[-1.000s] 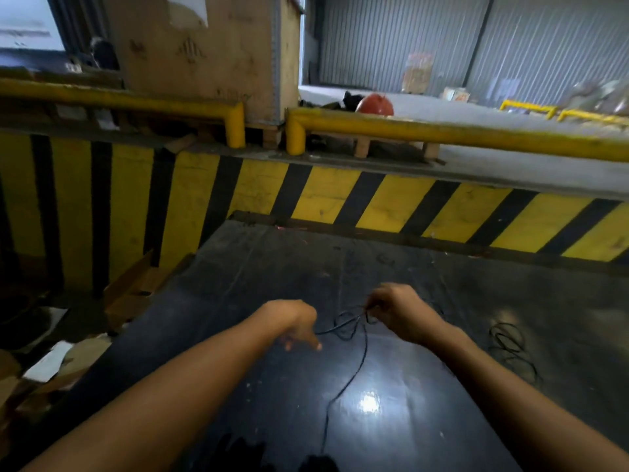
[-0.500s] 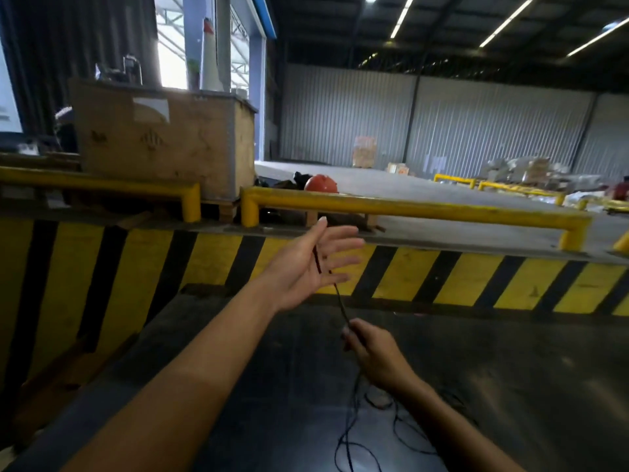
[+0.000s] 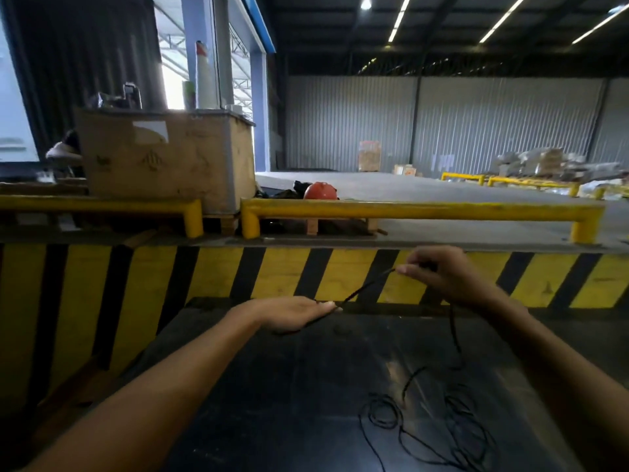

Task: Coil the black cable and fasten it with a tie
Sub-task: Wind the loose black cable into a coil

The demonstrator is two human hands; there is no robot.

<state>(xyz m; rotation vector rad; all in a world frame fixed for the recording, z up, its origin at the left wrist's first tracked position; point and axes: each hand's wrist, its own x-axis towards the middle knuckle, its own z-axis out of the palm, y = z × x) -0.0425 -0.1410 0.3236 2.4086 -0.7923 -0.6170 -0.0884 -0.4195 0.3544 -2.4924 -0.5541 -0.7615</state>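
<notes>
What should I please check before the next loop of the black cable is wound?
1. Right hand grips the cable: ok, pinched at the fingers.
2. Left hand holds the cable end: ok, it runs under the flat palm, though the grip itself is hidden.
3. Span between the hands taut: ok, straight line.
4. Slack on the black surface free of knots: cannot tell, loose loops overlap.
5. Tie within reach: cannot tell, none in view.
</notes>
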